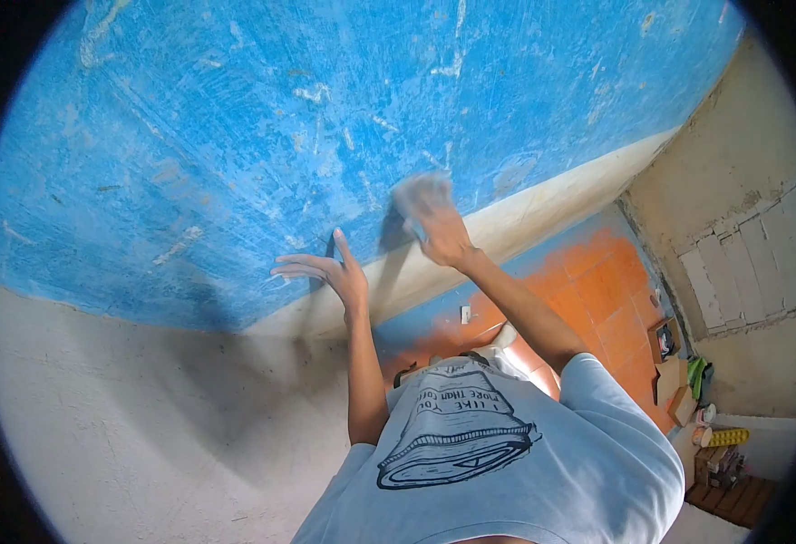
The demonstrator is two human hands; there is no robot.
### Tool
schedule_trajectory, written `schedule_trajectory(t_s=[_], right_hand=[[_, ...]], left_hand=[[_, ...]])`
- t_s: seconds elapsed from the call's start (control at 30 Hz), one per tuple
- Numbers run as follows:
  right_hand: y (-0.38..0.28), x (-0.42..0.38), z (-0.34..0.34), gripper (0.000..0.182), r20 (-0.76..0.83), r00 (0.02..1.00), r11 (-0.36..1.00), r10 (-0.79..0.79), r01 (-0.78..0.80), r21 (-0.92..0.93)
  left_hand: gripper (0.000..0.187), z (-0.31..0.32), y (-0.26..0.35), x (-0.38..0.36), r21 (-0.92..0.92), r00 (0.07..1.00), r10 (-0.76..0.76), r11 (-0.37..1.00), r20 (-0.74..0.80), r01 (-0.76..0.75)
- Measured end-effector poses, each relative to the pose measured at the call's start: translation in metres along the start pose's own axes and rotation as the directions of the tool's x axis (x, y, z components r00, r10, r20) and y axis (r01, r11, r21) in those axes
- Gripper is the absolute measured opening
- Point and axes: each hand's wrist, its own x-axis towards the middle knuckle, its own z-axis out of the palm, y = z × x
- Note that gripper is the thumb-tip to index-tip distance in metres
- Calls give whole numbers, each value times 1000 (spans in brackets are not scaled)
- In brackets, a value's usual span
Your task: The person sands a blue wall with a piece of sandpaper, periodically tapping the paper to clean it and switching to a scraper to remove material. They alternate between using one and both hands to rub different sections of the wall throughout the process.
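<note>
In front of me is a wall [262,100] of worn blue paint, scraped to pale marks in many spots. My left hand [325,269] is open by the lower part of the blue area, thumb raised and fingers stretched to the left, with nothing in it. To its right, my right hand [434,218] reaches over the lower edge of the blue paint. Its fingers are smeared by motion and look whitish, and I cannot tell whether something is under them. Both hands cast shadows on the wall.
A cream band [588,186] runs under the blue paint. Blue-grey dust covers part of the orange tiled floor [588,290], where a small white rectangular piece [465,315] shows. A bare grey wall [126,390] stands at left. Boxes [684,405] and a yellow item [726,437] sit at right.
</note>
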Motion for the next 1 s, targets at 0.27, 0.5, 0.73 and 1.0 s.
schedule_trajectory(t_s=[0.27, 0.5, 0.73, 1.0], right_hand=[[-39, 16, 28, 55, -395, 837, 902, 378, -238, 360], [-1, 11, 33, 68, -510, 684, 806, 522, -200, 557], [18, 0, 34, 89, -458, 843, 892, 284, -56, 449], [18, 4, 27, 81, -407, 797, 833, 446, -203, 515]], left_hand=[[122, -6, -4, -4, 48, 999, 4, 999, 37, -6], [119, -6, 0, -4, 25, 997, -40, 999, 64, 39], [113, -5, 2, -7, -15, 997, -27, 999, 72, 28], [114, 1, 6, -15, -71, 993, -79, 994, 89, 85]])
